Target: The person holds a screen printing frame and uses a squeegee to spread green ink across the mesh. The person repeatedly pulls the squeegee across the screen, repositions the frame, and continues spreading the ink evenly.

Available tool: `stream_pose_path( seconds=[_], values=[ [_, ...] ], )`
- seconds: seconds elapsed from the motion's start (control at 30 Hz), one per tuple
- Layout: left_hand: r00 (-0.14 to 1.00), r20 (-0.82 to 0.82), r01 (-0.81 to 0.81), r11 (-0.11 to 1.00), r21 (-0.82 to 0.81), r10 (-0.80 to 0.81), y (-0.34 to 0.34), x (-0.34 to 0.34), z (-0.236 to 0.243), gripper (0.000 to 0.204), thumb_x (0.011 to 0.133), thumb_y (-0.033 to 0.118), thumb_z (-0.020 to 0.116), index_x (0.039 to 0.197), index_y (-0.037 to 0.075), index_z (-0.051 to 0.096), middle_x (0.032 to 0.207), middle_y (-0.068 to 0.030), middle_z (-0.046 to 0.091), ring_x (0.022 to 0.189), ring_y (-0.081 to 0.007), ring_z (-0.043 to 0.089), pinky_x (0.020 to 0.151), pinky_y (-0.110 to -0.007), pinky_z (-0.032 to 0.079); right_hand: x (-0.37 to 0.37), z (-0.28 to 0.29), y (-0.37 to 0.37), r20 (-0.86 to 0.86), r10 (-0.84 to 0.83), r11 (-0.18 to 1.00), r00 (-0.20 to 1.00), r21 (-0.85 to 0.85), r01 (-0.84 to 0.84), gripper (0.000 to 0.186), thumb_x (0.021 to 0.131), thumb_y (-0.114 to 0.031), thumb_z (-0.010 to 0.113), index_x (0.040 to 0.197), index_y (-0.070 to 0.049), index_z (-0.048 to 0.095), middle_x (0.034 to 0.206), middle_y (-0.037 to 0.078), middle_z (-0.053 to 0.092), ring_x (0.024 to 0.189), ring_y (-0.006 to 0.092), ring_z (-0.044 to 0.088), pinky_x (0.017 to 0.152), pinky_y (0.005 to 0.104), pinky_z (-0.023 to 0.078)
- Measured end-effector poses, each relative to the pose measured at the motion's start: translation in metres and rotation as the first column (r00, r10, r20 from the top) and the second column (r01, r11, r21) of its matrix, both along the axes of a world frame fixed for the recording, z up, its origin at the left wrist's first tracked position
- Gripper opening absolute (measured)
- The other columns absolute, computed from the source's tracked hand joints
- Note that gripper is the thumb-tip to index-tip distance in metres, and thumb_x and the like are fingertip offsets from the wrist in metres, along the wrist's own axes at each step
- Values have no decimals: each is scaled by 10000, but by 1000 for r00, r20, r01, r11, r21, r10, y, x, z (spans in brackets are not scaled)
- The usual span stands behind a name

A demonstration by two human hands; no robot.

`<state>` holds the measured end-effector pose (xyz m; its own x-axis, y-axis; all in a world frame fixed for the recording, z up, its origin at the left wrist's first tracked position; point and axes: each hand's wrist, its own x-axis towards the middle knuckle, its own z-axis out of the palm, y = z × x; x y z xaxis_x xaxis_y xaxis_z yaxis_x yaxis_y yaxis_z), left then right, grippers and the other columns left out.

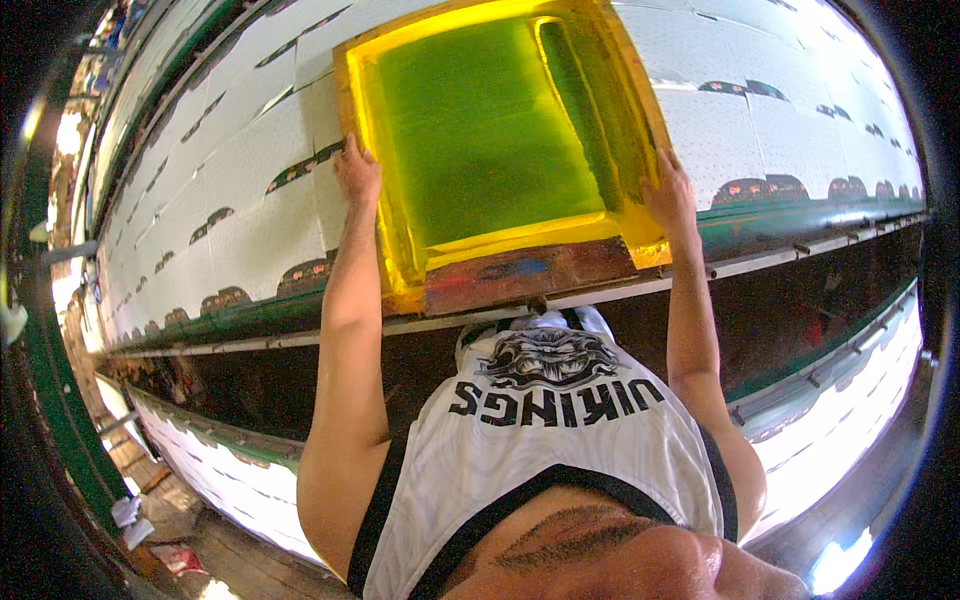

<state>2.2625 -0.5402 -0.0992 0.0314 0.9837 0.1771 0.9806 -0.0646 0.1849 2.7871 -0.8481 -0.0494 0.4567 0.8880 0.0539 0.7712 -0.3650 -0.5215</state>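
A screen printing frame (352, 85) with yellow edges lies over the long table in front of me. Its mesh (480, 130) is yellow-green, darker in the middle and along a strip near the right side. My left hand (358, 172) is closed on the frame's left side, with the thumb over the edge. On the right side my right hand (671, 192) grips the frame, its fingers wrapped round the outer edge and partly hidden. A brown, paint-stained strip (530, 276) with red and blue smears runs along the frame's near edge, close to my body.
White perforated sheets (240, 140) with dark curved printed shapes cover the table on both sides of the frame. A pale rail (790, 258) with small pegs follows the table's near edge. Behind me stands another long table (850, 380) with white sheets. Scraps (180, 560) lie on the floor at lower left.
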Motion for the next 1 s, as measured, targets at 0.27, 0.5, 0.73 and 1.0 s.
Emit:
stream_pose_path(
  seconds=[0.27,0.5,0.73,1.0],
  values=[
    [998,32,-54,998,-17,54,-10,0,8,564,1092,320,586,1622,152,492,1538,-332,544,1451,-498,506,1194,-562,458,-203,62,-40,-221,779,568,587,-148,-810,564,856,-174,819,1395,-80,684,1493,143,629,1355,396,609,1124,502,515],
    [994,107,-19,971,237,-6,0,-18,-7,467,1070,262,570,1503,96,626,1299,-329,682,1221,-510,621,1076,-597,496,-232,43,-37,122,723,689,680,-53,-723,477,832,-67,714,1309,-56,716,1269,130,733,1161,345,718,968,453,606],
    [973,228,10,999,49,-21,-4,-12,6,443,1071,210,555,1498,132,643,1303,-282,682,1181,-460,650,1061,-540,515,-256,-10,-28,360,496,853,790,-31,-521,489,889,-152,679,1375,-97,671,1302,122,714,1198,328,700,946,462,611],
    [961,274,-7,995,97,-20,14,-16,-5,398,1096,199,521,1456,113,667,1340,-293,676,1295,-488,600,1097,-565,486,-228,-20,197,359,480,876,800,-150,-458,336,914,-150,674,1248,-110,669,1186,139,723,1107,380,730,893,516,638]
  ],
)
